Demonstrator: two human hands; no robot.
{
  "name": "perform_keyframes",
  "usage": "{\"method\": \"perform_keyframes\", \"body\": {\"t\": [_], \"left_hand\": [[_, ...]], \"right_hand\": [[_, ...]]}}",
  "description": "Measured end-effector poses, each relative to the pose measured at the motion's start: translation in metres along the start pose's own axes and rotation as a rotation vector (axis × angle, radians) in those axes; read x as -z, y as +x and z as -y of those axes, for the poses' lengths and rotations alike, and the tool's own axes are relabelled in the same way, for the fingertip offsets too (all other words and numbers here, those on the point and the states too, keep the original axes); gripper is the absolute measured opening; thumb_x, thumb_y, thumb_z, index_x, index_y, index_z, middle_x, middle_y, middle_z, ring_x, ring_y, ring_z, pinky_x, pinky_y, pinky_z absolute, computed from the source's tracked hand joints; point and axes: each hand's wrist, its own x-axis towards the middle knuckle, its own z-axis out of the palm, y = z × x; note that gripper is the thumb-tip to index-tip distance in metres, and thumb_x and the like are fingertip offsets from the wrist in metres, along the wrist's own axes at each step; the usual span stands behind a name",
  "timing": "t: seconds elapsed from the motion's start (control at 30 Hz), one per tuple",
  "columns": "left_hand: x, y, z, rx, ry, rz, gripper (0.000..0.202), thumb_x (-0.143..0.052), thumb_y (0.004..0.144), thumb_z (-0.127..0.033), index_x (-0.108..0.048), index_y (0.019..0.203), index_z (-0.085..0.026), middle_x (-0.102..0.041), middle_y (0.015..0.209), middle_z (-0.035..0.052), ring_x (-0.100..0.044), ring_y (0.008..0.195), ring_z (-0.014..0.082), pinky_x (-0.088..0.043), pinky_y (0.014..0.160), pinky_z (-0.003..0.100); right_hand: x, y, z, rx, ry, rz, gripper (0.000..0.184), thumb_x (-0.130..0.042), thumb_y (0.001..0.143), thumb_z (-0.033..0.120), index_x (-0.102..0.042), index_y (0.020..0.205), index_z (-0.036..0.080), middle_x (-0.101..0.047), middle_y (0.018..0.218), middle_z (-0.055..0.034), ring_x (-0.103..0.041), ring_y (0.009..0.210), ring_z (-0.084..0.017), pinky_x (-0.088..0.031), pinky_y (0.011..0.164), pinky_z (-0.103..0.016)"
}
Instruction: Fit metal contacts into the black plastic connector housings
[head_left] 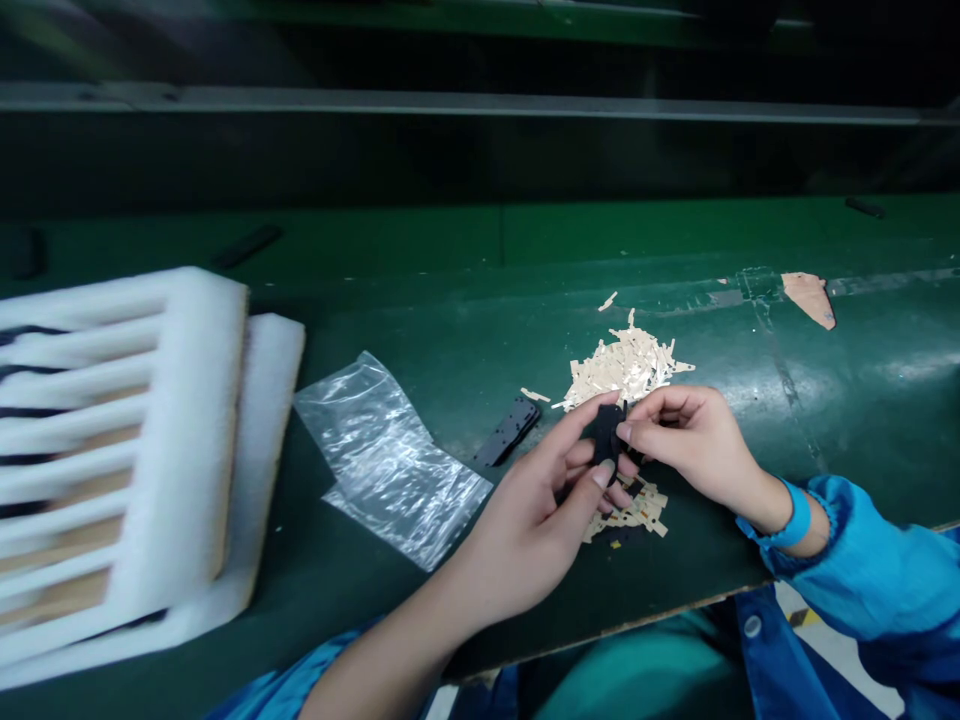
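Observation:
My left hand [536, 510] and my right hand [694, 440] meet over the green table, both pinching one small black flat part [607, 432] held upright between the fingertips. Just behind the hands lies a heap of small beige paper strips [626, 365]. A sheet with more beige pieces [637, 512] lies under the hands. A second black flat part [510, 432] with holes rests on the table to the left of my hands.
A crumpled clear plastic bag [386, 460] lies left of centre. White foam trays [120, 450] with slots are stacked at the far left. A torn beige scrap [810, 297] sits at the back right on the green table [450, 330].

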Motion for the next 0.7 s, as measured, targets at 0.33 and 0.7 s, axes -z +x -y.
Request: {"method": "perform_keyframes", "body": {"t": [0.33,0.7], "left_hand": [[0.0007,-0.0005,0.0019,0.004,-0.002,-0.004,0.055,-0.055,0.105,-0.024,-0.042,0.158,-0.026,-0.073,0.098,0.0039,-0.074,0.083,0.0167,-0.062,0.081,0.030],[0.0007,0.0000,0.0000,-0.008,0.011,-0.019,0.056,-0.056,0.104,-0.023,-0.043,0.158,-0.025,-0.074,0.095,0.0032,-0.073,0.082,0.0171,-0.063,0.082,0.032]], "right_hand": [[-0.0026,-0.0022,-0.0027,0.042,-0.047,-0.059,0.015,-0.079,0.081,0.026,-0.069,0.070,0.021,-0.071,0.056,0.0017,-0.065,0.051,-0.014,-0.052,0.053,-0.027],[-0.0058,-0.0030,-0.0023,-0.002,-0.035,-0.078,0.020,-0.087,0.072,0.026,-0.068,0.075,0.021,-0.071,0.058,0.0023,-0.066,0.052,-0.015,-0.050,0.053,-0.027]]}}
